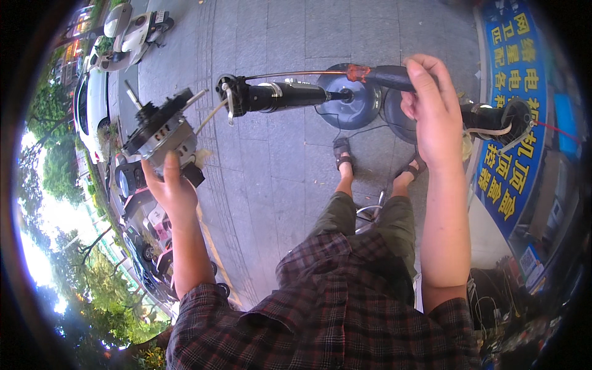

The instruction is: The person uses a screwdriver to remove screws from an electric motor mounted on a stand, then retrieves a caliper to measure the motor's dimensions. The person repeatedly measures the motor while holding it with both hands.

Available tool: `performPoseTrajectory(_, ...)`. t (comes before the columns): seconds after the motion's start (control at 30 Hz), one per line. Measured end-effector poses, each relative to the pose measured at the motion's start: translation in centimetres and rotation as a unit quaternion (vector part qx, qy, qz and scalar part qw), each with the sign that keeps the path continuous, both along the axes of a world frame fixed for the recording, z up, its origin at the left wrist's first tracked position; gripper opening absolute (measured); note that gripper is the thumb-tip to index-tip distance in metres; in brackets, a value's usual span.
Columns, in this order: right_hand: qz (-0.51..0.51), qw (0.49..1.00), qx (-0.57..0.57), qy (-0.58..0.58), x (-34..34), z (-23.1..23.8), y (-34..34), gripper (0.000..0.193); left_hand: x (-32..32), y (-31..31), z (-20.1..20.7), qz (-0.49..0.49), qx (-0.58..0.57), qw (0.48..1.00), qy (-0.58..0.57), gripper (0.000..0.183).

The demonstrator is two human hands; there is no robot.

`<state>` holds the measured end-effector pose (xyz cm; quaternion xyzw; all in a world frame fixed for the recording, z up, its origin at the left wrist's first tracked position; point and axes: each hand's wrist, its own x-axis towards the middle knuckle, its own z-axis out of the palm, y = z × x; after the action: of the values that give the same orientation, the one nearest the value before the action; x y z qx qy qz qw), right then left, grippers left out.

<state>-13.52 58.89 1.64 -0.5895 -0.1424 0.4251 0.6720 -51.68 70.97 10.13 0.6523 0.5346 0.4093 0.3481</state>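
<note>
My left hand [169,185] holds up an electric fan motor [163,132], grey metal with a black end cap and a shaft sticking out. A pale cable runs from it toward the top of a black fan stand [271,97]. My right hand [435,111] is closed around the dark handle end of a long screwdriver [388,77]. Its thin shaft, reddish near the handle, reaches left to the stand's head [233,95]. Whether the tip touches the head, I cannot tell. The stand's round dark base [364,111] rests on the paving.
To the right, a second black fan stand [493,117] rises beside a blue sign board [515,80] with yellow lettering. Dark cords cross the paving [265,160] near my feet [343,157]. Parked scooters [132,34] and a white car [92,114] line the left.
</note>
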Motion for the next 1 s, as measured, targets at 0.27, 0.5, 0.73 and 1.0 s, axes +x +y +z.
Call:
performPoseTrajectory(0.27, 0.015, 0.998, -0.018, 0.053, 0.9, 1.5, -0.5, 0.033, 0.6, -0.3, -2.2, -0.032, -0.074, 0.968, -0.239, 0.075)
performPoseTrajectory(0.5, -0.011, 0.999, -0.007, 0.036, -0.3, 2.1, -1.9, 0.030, 0.0, 0.0, -6.0, -0.041, -0.222, 0.757, -0.614, 0.080)
performPoseTrajectory(0.73, -0.022, 0.998, -0.044, 0.042, -0.5, 1.8, -2.0, 0.033, -0.6, -1.0, -15.1, 0.098, -0.308, 0.572, -0.754, 0.073)
performPoseTrajectory(1.0, -0.099, 0.994, -0.016, -0.037, -1.1, 2.7, -4.3, 0.034, 2.3, -1.8, -20.1, 0.049, -0.313, 0.580, -0.751, 0.074)
